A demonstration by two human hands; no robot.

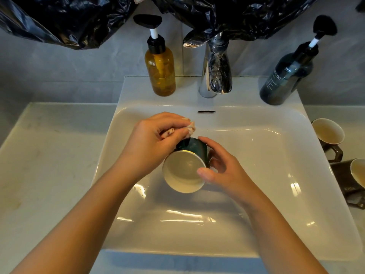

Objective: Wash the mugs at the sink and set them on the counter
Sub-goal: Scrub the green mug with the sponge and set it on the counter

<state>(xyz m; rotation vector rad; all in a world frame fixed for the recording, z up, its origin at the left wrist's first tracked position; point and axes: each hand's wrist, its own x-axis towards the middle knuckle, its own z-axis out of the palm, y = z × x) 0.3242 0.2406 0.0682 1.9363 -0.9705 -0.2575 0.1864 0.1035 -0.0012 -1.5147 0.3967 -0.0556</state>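
Both forearms reach in from the near edge over the sink [256,155], and the work sits about midway through one mug's wash. The right hand [223,169] grips the green mug [183,171] above the basin, thumb laid across the near rim and fingers curled round the far wall, so the mug is tipped with its pale inside facing the camera. The left hand [156,135] comes in from the other side, wrist bent, fingers and thumb pinching a small crumpled cloth [190,127] against the mug's base end. My reading is that the outside is being scrubbed. No suds show on the mug and no stream of water shows under the tap, so rinsing and setting it down are probably still to come.

On the tabletop [49,165] to the left of the basin nothing has been set down. On the right-hand side stand two brown mugs [327,133], close together near the frame's edge, the nearer one apparently lying on its side. Whether they are washed or still waiting cannot be told from here.

Behind the basin, an amber pump bottle [160,70] stands to the left of the faucet [215,76], whose spout is wrapped in clear film, and a dark pump bottle [286,76] stands to its right. Black plastic sheeting [69,18] hangs across the wall above.
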